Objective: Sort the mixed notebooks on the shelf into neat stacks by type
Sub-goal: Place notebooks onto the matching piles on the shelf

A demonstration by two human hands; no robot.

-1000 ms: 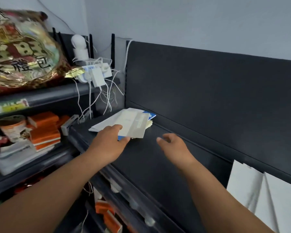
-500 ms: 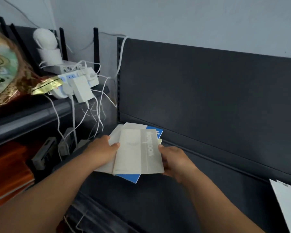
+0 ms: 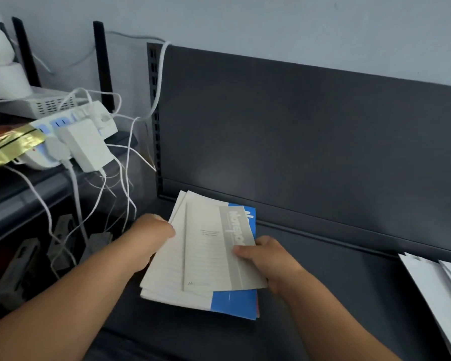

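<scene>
A small mixed pile of thin notebooks sits low in the view, toward 6 o'clock, on a dark grey shelf [image 3: 336,295]. On top lies a pale grey notebook [image 3: 211,251]; cream covers fan out beneath it, and a blue notebook [image 3: 232,300] shows at the bottom.

The left hand [image 3: 151,238] grips the pile's 9 o'clock edge, its fingertips hidden by the covers. The right hand [image 3: 268,261] pinches the 3 o'clock edge, thumb on the grey cover, fingers tucked below.

These look light, floppy and smooth, likely to slide apart, so holding both long edges should keep them together.

More white notebooks [image 3: 432,282] lie at 4 o'clock. A white power strip [image 3: 84,131] with cables sits at 10 o'clock.
</scene>
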